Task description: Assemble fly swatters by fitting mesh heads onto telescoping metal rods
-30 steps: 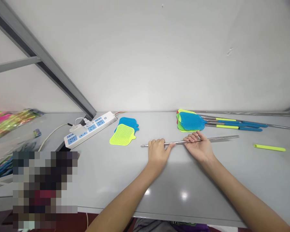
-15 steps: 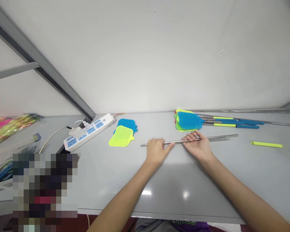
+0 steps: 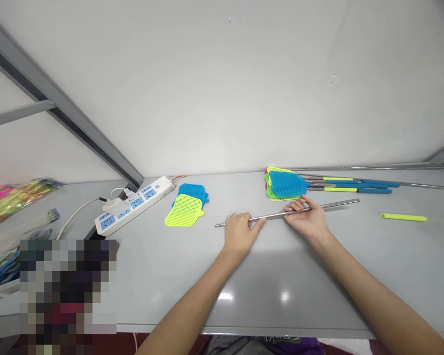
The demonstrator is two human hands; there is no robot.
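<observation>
Both of my hands hold a thin steel rod [image 3: 274, 215] lying almost level just above the grey table top [image 3: 281, 296]. The fingers of my left hand [image 3: 240, 234] curl over the rod near its left end. My right hand [image 3: 305, 217] grips it further along, fingers wrapped over the top. Beyond the rod lie a yellow-green mesh fly swatter head [image 3: 184, 210] overlapping a blue one [image 3: 192, 191]. To the right sits a stack of swatter heads, blue on top [image 3: 283, 184], with handles [image 3: 348, 185] running right. A loose yellow-green grip tube [image 3: 403, 217] lies further right.
A white power strip [image 3: 135, 206] with plugged-in cables sits at the back left, beside a grey metal beam [image 3: 59, 101]. A colourful plastic bag [image 3: 11, 199] lies at far left. A pixelated patch covers the lower left. A white wall rises behind the table.
The view has rolled and slid slightly, so the table items shift left. The rod's right end sits a little higher in the picture, and both hands keep hold of it.
</observation>
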